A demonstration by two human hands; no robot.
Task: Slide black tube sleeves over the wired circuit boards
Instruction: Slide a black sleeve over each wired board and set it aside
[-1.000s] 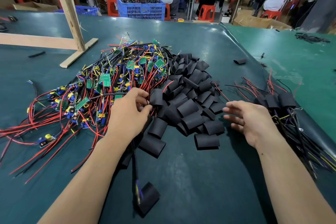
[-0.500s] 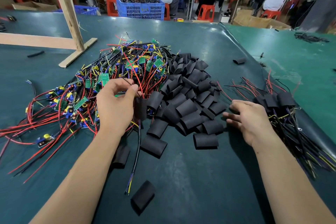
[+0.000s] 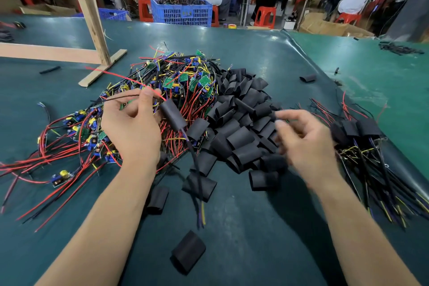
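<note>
Sleeves (image 3: pixel 241 123), black and flattened, are lying heaped at the middle of the green table (image 3: pixel 243 251), just beyond and between my two hands. To the left of that heap the tangle of wired circuit boards (image 3: pixel 176 81) is sitting, red and yellow leads spilling toward me.

I'm lifting one unit clear with my left hand (image 3: pixel 132 127): thumb and fingers are pinching its red and black leads up near the pile, and a black sleeve (image 3: pixel 173 115) is sitting on it right beside my thumb. I'm reading that as a board already covered, though the board itself is hidden inside. Its long axis is slanting from upper left down toward lower right, and its black cable (image 3: pixel 197 176) is trailing toward me, purple and yellow ends dangling over the table.

My right hand (image 3: pixel 301 144) is hovering over the near right edge of the sleeve heap, fingers loosely curled and motion-blurred; I cannot tell whether anything is pinched there.

Beyond it the finished bundle (image 3: pixel 357 132) is lying to the far right, so the held unit is needing to cross the heap. The left hand is carrying it, the right is nearer the drop spot and the loose sleeves.
</note>
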